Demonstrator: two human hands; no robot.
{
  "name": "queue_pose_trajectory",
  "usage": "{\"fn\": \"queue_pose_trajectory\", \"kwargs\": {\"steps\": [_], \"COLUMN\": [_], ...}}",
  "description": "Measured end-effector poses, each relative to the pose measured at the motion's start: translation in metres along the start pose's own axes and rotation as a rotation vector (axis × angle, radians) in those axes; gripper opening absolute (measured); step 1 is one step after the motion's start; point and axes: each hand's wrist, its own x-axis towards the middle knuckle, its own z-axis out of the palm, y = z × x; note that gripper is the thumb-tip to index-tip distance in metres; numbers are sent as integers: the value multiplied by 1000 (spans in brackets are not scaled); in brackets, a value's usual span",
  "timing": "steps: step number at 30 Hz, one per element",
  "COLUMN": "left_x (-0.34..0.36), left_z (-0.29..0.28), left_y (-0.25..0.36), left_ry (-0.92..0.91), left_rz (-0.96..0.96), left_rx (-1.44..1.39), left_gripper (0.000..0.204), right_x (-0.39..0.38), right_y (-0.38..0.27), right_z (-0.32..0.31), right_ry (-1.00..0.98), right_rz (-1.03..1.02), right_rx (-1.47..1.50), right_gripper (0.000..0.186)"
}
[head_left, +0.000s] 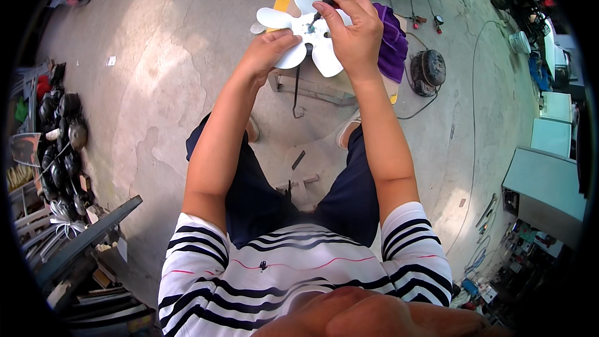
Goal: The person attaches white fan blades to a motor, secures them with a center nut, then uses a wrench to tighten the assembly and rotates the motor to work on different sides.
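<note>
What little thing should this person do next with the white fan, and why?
Probably a slight twist of the dark slender tool with the right hand, while the left hand steadies the white fan. The right fingertips pinch the tool with its tip at the fan's hub, and the left hand grips a blade; whether the tip is seated, I can't tell.

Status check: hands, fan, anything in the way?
Left hand gripping white fan by one blade. Right hand holding slim dark tool at fan's hub. Purple cloth close by, right of fan.
</note>
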Motion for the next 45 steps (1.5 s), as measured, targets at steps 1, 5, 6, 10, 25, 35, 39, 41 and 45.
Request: {"fn": "queue_pose_trajectory", "kwargs": {"steps": [1, 5, 6, 10, 25, 35, 39, 41, 45], "left_x": [0, 2, 1, 2, 6, 1, -2, -5, -15], "left_z": [-1, -2, -1, 0, -3, -5, -3, -7, -20], "left_y": [0, -2, -2, -1, -4, -3, -4, -1, 5], "left_ry": [1, 5, 6, 3, 15, 40, 47, 59, 73], "left_rz": [-3, -2, -3, -13, -7, -10, -21, -7, -12], "left_rx": [3, -2, -7, -17, -8, 47, 48, 53, 181], "left_gripper": [28, 28, 28, 28, 27, 40, 38, 37, 38], "right_x": [2, 6, 7, 9, 7, 11, -20, -32, -48], "right_y": [0, 1, 2, 6, -5, 9, 30, 33, 36], "right_z": [-1, -5, -6, -8, -5, -79, -106, -105, -96], "right_ry": [-6, -58, -79, -165, -167, 92, -28, -120, -145], "right_rz": [-31, -53, -46, -60, -54, 319, 511, 592, 558], "right_rx": [-26, 13, 43, 137, 155, -154, -363, -396, -434], "right_gripper": [27, 25, 24, 26, 21, 29, 31, 32, 33]}}
